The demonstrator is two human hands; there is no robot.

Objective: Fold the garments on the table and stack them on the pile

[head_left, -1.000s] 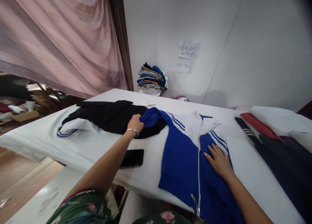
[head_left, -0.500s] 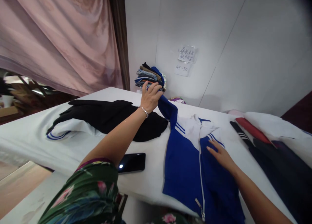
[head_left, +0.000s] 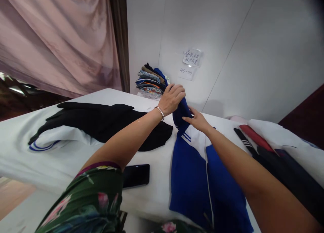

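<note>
A blue and white zip-up jacket [head_left: 188, 179] lies front up on the white table, striped at the shoulder, its zip running down the middle. My left hand [head_left: 172, 98] is closed on the end of its blue sleeve [head_left: 181, 114] and holds it raised off the table. Lower on that sleeve, my right hand [head_left: 198, 121] pinches the cloth between thumb and fingers. My right forearm covers part of the jacket's collar and other side.
Black clothing [head_left: 106, 121] with a white piece under it lies left; a phone [head_left: 136, 175] is near the front edge. A folded clothes stack [head_left: 150, 79] stands at the back by the wall. Dark, red and white garments [head_left: 273, 155] lie right.
My right hand has moved from the jacket's far shoulder across to the raised sleeve and taken hold of it. My left hand has shifted slightly right with the sleeve end.
</note>
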